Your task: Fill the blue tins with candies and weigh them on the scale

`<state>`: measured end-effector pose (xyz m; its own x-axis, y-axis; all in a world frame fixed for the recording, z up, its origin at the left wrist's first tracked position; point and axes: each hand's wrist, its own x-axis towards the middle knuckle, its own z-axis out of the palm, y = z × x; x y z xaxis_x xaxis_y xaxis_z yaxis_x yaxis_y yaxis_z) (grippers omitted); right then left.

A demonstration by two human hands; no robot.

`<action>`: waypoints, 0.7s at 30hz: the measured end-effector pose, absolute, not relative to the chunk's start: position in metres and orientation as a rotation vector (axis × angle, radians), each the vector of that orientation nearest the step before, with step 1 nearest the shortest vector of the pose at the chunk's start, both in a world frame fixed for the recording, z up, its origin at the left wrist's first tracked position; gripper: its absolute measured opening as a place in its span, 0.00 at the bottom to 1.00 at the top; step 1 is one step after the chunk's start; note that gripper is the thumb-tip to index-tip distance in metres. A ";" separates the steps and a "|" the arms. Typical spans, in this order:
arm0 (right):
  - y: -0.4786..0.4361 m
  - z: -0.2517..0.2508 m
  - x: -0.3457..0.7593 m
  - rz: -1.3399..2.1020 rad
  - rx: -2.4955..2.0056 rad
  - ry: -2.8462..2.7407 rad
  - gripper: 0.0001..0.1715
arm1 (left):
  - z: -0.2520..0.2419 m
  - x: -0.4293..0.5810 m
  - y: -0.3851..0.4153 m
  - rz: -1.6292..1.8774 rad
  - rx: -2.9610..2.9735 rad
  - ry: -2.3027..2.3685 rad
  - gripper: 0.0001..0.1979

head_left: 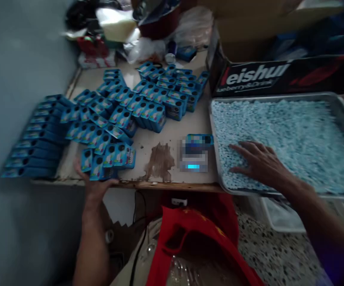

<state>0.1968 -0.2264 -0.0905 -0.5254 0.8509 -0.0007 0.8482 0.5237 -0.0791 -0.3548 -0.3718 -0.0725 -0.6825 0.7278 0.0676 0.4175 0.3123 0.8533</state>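
Observation:
My left hand (91, 184) is at the table's front edge, fingers along the left side and thumb below the front of a few small blue boxes (108, 161). It grips around this small group. My right hand (258, 163) lies spread on light-blue pellets (297, 135), which fill a shallow metal tray (219, 174). Between the hands, a blue box (200, 139) rests at the back of a small device (193, 159), pixelated, with a lit cyan strip. Many similar boxes (127, 99) stand in rows across the table.
A row of blue boxes (37, 139) extends along the table's left side by the wall. Behind the tray stands a large printed carton (249, 75). Plastic bags (148, 49) and a can (171, 51) crowd the back. A red bag (166, 238) hangs below the front edge.

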 end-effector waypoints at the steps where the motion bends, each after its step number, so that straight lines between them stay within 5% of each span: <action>1: -0.227 -0.095 0.196 0.064 -1.482 -2.726 0.36 | -0.085 -0.358 -0.370 1.319 1.035 2.272 0.90; 6: -0.214 -0.098 0.185 0.040 -1.398 -2.774 0.20 | -0.105 -0.357 -0.378 1.399 1.148 2.260 0.84; 21: -0.190 -0.088 0.173 0.503 -1.552 -2.316 0.07 | -0.133 -0.268 -0.312 1.494 1.229 2.297 0.77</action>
<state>0.1733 -0.1897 -0.0876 -0.3669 0.9285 0.0579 0.8207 0.3523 -0.4499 -0.2675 -0.3120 -0.1328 -0.6569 0.6919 0.2995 0.5543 0.1739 0.8140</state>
